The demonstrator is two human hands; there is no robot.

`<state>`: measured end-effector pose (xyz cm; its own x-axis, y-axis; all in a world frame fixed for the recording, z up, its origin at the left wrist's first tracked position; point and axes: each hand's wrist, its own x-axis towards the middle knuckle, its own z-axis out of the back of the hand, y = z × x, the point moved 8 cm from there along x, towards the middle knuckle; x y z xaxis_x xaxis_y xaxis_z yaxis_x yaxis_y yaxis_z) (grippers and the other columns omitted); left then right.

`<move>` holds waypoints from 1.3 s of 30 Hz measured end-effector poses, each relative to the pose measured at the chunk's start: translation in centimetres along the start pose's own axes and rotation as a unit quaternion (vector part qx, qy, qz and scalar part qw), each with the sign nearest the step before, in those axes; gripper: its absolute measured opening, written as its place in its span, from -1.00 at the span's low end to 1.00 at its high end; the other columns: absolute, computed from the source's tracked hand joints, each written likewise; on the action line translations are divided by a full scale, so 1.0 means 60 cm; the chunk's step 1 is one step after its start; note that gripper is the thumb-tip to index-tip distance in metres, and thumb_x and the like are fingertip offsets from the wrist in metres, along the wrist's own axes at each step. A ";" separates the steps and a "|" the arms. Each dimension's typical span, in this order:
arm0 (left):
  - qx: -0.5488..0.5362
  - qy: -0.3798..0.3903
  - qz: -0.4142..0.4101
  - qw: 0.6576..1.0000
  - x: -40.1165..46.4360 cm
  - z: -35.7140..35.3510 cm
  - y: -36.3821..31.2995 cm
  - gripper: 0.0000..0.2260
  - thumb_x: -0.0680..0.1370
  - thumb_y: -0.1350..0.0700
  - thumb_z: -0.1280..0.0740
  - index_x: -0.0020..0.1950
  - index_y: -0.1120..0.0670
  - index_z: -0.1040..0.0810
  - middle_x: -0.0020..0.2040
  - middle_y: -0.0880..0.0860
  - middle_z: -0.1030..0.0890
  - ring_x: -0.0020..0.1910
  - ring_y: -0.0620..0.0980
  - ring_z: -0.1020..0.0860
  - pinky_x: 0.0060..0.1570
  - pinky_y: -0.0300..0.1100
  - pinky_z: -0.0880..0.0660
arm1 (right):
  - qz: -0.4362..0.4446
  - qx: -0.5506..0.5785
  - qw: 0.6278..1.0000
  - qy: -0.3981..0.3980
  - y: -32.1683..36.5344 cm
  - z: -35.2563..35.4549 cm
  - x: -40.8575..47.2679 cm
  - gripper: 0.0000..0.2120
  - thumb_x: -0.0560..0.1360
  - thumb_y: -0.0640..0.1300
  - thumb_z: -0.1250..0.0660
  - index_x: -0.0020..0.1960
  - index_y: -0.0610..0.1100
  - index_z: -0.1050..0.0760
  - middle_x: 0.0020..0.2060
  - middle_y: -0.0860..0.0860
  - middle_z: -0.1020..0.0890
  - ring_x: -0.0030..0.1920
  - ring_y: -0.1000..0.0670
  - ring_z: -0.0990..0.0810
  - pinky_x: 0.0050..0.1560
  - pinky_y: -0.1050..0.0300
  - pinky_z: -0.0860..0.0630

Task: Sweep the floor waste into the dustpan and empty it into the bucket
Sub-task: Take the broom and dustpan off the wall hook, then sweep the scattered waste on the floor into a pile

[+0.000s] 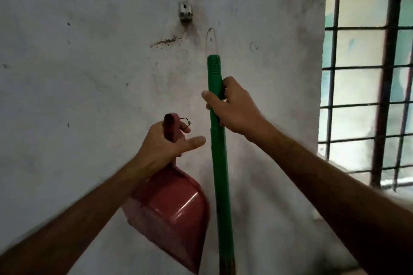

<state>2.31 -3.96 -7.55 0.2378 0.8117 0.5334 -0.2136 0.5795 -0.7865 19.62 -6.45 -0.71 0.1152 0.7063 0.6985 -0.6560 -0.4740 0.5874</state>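
- Head view only; I see it facing a wall (pixel 89 73) straight on, close up.
- Window (pixel 366 73) at right edge; both forearms enter from below.

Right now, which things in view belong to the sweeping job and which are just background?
Job: red dustpan, held by the left hand; green broom handle, gripped by the right hand.

Background: metal wall bracket; barred window; stained wall.

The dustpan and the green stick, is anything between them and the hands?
No. The left hand already grips the red dustpan by its handle, and the right hand grips the green stick near its top. No bucket or floor waste shows here.
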 end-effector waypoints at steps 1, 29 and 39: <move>0.014 0.004 0.002 1.000 -0.024 -0.026 0.024 -0.63 0.32 -0.02 -0.63 -0.03 0.13 -0.61 -0.41 0.03 -0.53 -0.43 -0.08 -0.51 -0.40 -0.24 -0.51 | -0.007 0.003 1.000 0.001 -0.017 -0.006 -0.032 -0.65 0.57 0.21 -0.29 0.15 -0.04 -0.37 -0.07 0.00 -0.64 -0.10 -0.02 -0.69 -0.15 -0.17 -0.68; -0.183 0.705 -0.154 0.668 -0.753 -0.364 0.233 -0.64 0.35 0.11 -0.64 0.05 0.07 -0.59 0.04 -0.02 -0.57 0.05 -0.05 -0.57 0.08 -0.15 -0.54 | -0.661 0.451 0.452 -0.393 -0.144 -0.229 -1.132 -0.68 0.55 -0.05 -0.27 -0.25 -0.20 -0.62 -0.31 -0.10 -0.47 -0.36 0.00 -0.46 -0.38 0.19 -0.56; -0.069 0.780 -0.362 0.506 -1.010 -0.321 0.165 -0.73 0.53 0.03 -0.40 0.21 -0.18 -0.50 0.24 -0.04 -0.24 0.27 0.00 -0.27 0.31 -0.07 -0.28 | -0.665 0.382 0.362 -0.529 0.070 -0.219 -1.430 -0.91 0.41 -0.36 -0.18 -0.13 -0.27 -0.44 -0.43 -0.08 -0.48 -0.55 0.04 -0.45 -0.57 0.25 -0.47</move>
<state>4.02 -48.83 -53.67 0.6877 -0.7172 -0.1131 0.5065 0.5854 -0.6330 -2.81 -62.14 -63.57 0.4371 0.1721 -0.8828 0.8571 -0.3772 0.3508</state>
